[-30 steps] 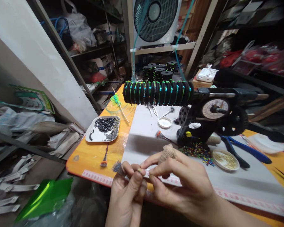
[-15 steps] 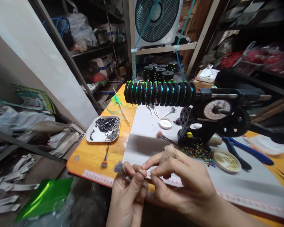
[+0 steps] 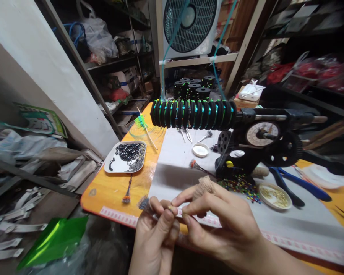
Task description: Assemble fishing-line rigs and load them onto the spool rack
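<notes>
Orange tabletop (image 3: 99, 200) and a pale sheet (image 3: 174, 154) spread beyond the person's hands. Nearest, the left hand (image 3: 159, 231) pinches a tiny yellowish piece (image 3: 171, 208) between thumb and forefinger. Close beside it, the right hand (image 3: 227, 217), one finger wrapped in tan tape (image 3: 204, 186), brings thumb and forefinger near each other; whether they grip anything, I cannot tell. Just past the left fingers lies a grey bristly bundle (image 3: 143, 202); further left, an orange-tipped bundle (image 3: 126, 198). Beyond the right hand are a dish (image 3: 288, 205) of gold bits and scattered coloured beads (image 3: 242, 185). Farther left sits a white tray (image 3: 111, 169) of black pieces. Ahead of both hands stands a black geared machine (image 3: 263, 131) carrying ringed black spools (image 3: 193, 114); behind it, a fan (image 3: 189, 28).
</notes>
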`<state>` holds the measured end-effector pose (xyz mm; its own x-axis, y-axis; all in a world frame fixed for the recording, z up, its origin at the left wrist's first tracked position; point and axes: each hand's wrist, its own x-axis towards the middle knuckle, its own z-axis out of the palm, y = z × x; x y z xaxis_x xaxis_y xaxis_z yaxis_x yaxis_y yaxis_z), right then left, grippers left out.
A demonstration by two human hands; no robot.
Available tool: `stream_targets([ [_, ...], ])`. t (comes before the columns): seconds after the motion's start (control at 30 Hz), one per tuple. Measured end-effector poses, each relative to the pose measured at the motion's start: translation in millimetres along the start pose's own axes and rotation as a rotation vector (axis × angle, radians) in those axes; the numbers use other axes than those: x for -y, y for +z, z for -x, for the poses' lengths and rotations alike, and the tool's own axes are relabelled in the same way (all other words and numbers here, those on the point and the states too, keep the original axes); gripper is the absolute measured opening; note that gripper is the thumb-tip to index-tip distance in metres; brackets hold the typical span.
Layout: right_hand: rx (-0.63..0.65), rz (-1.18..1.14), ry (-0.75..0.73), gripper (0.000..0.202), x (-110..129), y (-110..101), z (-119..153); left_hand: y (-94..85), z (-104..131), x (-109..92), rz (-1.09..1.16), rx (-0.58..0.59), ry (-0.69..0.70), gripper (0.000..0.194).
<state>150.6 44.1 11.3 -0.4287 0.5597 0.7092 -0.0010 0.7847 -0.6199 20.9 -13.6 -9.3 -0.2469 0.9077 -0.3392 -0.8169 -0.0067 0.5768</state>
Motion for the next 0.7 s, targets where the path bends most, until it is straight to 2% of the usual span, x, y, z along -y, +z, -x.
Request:
stream_targets([
  [0.43,-0.002,0.003,-0.012,0.015,-0.9,0.3,0.5,-2.4,-0.1,-0.4,-0.012,0.01,0.0,0.041],
  [0.7,0.001,0.008,-0.007,0.016,-1.6,-1.9,-0.5,-0.9,-1.1,2.3,-0.035,0.02,0.048,0.039],
])
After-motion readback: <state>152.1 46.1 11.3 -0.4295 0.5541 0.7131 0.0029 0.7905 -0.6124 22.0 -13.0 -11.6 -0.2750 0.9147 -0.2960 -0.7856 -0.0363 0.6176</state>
